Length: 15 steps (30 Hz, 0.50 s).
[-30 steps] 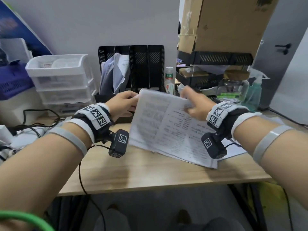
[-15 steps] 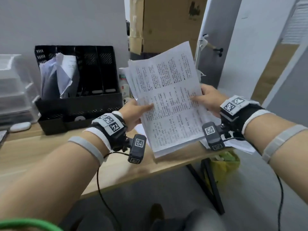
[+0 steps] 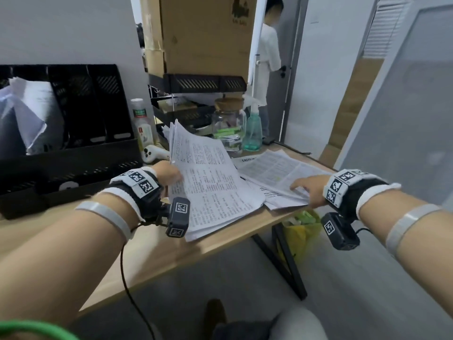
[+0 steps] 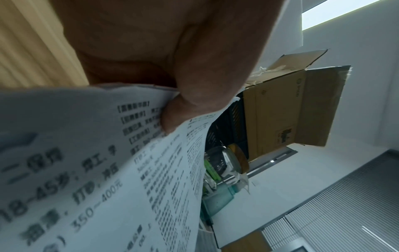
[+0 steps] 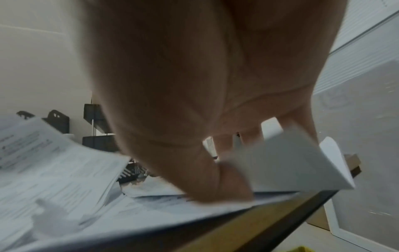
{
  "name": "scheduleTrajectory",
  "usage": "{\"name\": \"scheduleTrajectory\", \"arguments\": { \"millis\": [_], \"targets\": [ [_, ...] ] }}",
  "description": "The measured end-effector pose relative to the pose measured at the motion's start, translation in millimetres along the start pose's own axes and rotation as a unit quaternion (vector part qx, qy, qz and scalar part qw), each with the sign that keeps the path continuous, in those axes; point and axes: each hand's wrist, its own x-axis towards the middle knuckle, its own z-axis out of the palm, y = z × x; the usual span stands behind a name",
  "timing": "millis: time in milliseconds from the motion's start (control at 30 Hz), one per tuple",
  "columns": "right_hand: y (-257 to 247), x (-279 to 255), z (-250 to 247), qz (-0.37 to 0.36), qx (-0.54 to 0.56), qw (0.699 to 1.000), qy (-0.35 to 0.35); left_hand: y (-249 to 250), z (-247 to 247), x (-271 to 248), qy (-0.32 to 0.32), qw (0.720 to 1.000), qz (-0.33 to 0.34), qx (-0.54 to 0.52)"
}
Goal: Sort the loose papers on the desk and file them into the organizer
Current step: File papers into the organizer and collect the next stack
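Observation:
My left hand (image 3: pixel 169 175) grips a stack of printed papers (image 3: pixel 210 192) by its left edge, the thumb clamped on top (image 4: pixel 194 85). The stack leans tilted, its lower end on the wooden desk (image 3: pixel 171 253). My right hand (image 3: pixel 306 188) rests on loose printed papers (image 3: pixel 274 168) at the desk's right end. In the right wrist view the thumb presses on them while a sheet's lifted corner (image 5: pixel 291 162) lies pinched against the fingers. The black organizer (image 3: pixel 93 106) stands at the back left, with papers in its leftmost slot.
A plastic bottle (image 3: pixel 142 123), a white controller (image 3: pixel 154 153), a glass jar (image 3: pixel 229 123) and a green pump bottle (image 3: pixel 253 131) stand behind the papers. A cardboard box (image 3: pixel 208 33) tops a black rack. A person (image 3: pixel 269 52) stands at the door. A yellow bag (image 3: pixel 301 229) hangs below the desk.
Both hands held the stack upright before. It has since come down onto the desk in my left hand alone, and my right hand has let go and moved right onto the loose papers.

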Motion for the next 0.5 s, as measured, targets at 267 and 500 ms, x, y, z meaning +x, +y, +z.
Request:
{"name": "scheduleTrajectory", "arguments": {
  "millis": [267, 500],
  "targets": [
    [9, 1, -21, 0.076, 0.119, 0.976, 0.168, -26, 2, 17, -0.014, 0.998, -0.027, -0.056],
    [-20, 8, -36, 0.012, 0.261, 0.923, 0.281, -48, -4, 44, -0.075, 0.994, -0.040, -0.063]
  ]
}}
